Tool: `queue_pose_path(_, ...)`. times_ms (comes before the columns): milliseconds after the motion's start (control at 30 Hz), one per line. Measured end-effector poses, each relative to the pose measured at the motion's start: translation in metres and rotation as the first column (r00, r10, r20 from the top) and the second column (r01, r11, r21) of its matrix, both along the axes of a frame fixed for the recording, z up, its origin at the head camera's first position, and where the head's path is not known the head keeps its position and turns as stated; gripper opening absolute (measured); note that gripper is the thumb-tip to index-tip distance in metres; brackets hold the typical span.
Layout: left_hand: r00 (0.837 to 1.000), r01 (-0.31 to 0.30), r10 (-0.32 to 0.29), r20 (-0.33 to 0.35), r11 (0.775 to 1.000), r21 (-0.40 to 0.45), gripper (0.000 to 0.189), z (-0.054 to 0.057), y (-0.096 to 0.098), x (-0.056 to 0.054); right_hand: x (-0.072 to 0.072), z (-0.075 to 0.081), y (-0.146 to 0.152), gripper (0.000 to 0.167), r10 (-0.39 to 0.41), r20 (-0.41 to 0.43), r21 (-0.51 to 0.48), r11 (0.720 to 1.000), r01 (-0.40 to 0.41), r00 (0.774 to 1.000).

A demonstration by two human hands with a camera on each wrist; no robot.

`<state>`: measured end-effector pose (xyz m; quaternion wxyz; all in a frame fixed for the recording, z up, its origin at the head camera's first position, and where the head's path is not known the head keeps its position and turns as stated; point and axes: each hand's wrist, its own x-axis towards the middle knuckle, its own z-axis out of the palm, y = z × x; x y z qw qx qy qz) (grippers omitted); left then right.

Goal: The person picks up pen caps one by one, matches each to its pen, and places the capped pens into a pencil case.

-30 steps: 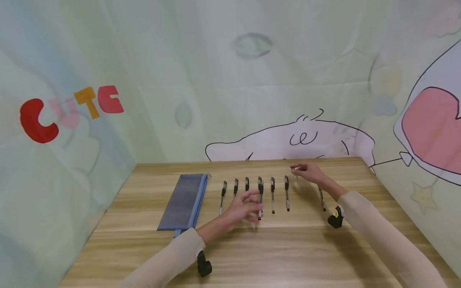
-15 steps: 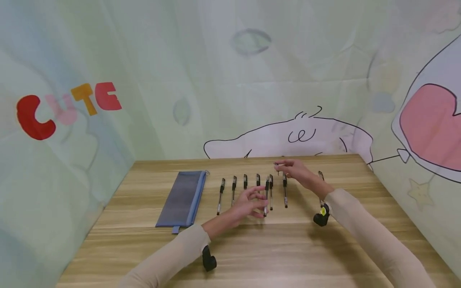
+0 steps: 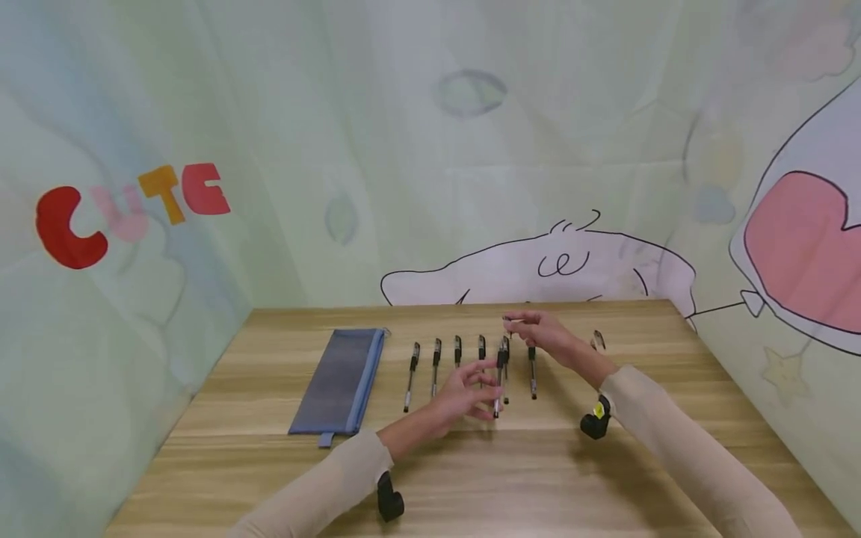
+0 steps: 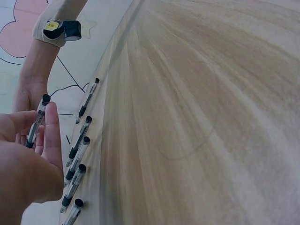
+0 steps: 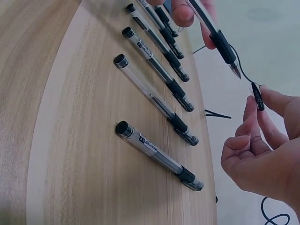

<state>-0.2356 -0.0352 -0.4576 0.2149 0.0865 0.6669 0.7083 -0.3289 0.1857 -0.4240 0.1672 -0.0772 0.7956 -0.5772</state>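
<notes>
My left hand [image 3: 460, 397] pinches a clear gel pen [image 3: 498, 385] with a black grip, held above the table. In the right wrist view that pen [image 5: 206, 23] has its bare tip exposed and tilted toward the right hand. With thumb and fingertips, my right hand [image 5: 269, 150] holds a small black-and-clear pen cap [image 5: 258, 97] a short way from the tip, not touching it. Behind and below the hands, several capped pens [image 5: 159, 157] lie in a row on the table. Another pen [image 3: 599, 340] lies farther right, partly hidden by the right forearm.
A blue-grey mesh zip pouch [image 3: 336, 381] lies flat left of the pens on the wooden table [image 3: 498, 478]. A printed fabric backdrop [image 3: 430, 164] rises behind the table's back edge. Each wrist wears a black camera [image 3: 390, 499].
The right hand has moved left with the cap, nearer to the pen in the left hand. The left hand has shifted slightly right, still holding the pen.
</notes>
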Motion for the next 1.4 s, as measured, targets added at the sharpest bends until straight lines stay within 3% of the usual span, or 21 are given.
queue_pose_path(200,1.000,0.002,-0.002,-0.002,1.000,0.003,0.058,0.003,0.001,-0.003,-0.002,0.001,-0.002,0.053,-0.012,-0.003,-0.019,1.000,0.012,1.000)
queue_pose_path(500,1.000,-0.016,0.016,-0.006,1.000,0.002,0.058,0.008,0.001,-0.006,-0.002,0.004,-0.009,0.051,0.055,-0.015,-0.001,0.998,-0.055,0.998)
queue_pose_path(833,0.999,-0.034,0.034,0.014,0.999,-0.005,0.060,0.008,0.004,-0.006,0.002,0.003,-0.008,0.046,0.078,-0.019,0.022,0.997,-0.078,0.997)
queue_pose_path(1033,0.998,-0.042,0.042,0.043,0.999,-0.004,0.060,0.010,0.004,-0.006,0.005,0.005,-0.008,0.041,0.073,-0.034,0.008,0.997,-0.073,0.997)
queue_pose_path(1400,0.993,-0.077,0.079,0.082,0.997,-0.033,0.057,0.012,0.006,-0.004,0.013,0.000,-0.006,0.036,0.028,0.025,0.039,0.999,-0.029,0.999)
